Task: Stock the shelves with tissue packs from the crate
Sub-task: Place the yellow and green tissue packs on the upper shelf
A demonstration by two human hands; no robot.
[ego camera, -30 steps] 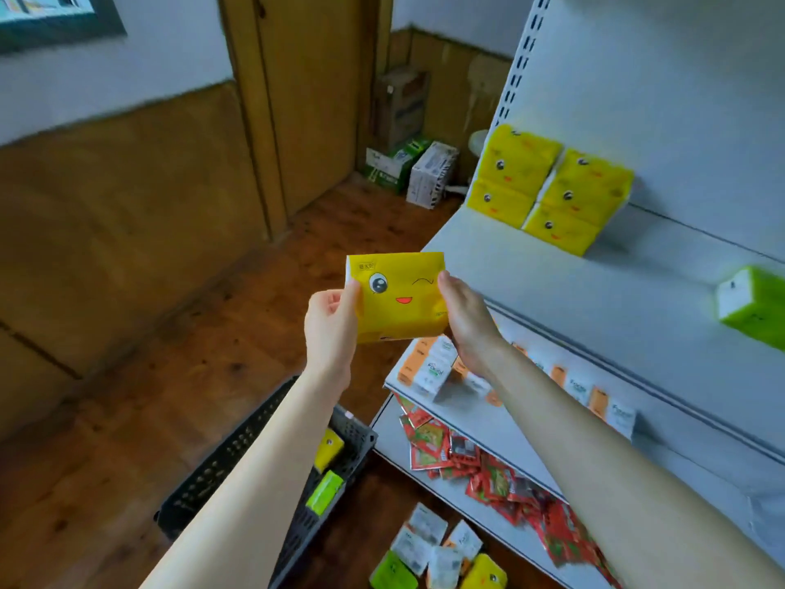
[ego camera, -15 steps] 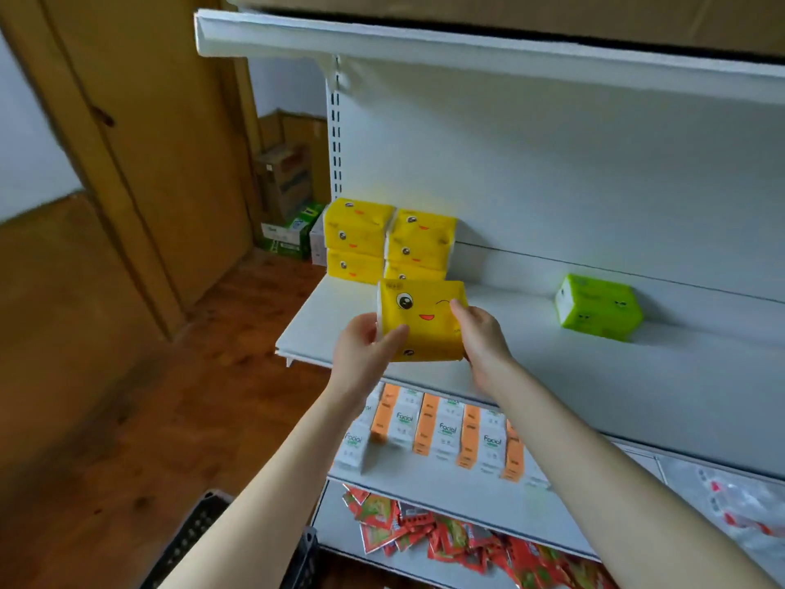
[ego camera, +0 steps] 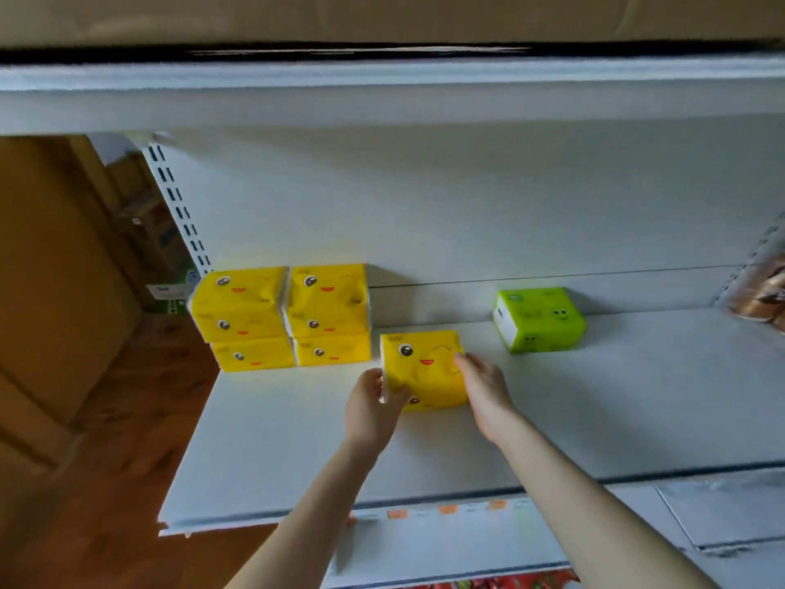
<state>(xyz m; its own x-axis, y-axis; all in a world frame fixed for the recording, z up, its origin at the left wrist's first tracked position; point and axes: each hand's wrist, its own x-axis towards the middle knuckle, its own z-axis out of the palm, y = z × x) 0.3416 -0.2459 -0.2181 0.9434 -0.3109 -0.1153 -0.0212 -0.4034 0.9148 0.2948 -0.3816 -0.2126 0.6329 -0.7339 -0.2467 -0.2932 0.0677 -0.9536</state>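
A yellow tissue pack [ego camera: 424, 367] with a winking face sits on the white shelf [ego camera: 594, 410], just right of the stacked yellow packs [ego camera: 289, 316]. My left hand [ego camera: 371, 403] grips its left end, thumb on the front. My right hand [ego camera: 482, 386] holds its right end, fingers curled over the edge. Two stacks of yellow packs stand at the shelf's back left, two high each. A single green tissue pack [ego camera: 539, 318] stands further right against the back panel. The crate is out of view.
An upper shelf [ego camera: 382, 95] runs overhead. A lower shelf edge [ego camera: 446, 510] with orange price tags shows below. Red packets [ego camera: 488, 583] peek out at the bottom. Wooden floor [ego camera: 106, 461] and a wooden door lie to the left. A brown item [ego camera: 764, 295] sits at the far right.
Both hands carried the yellow pack up from in front of the shelf and onto it, beside the yellow stacks. The view turned from the floor and crate to face the shelf.
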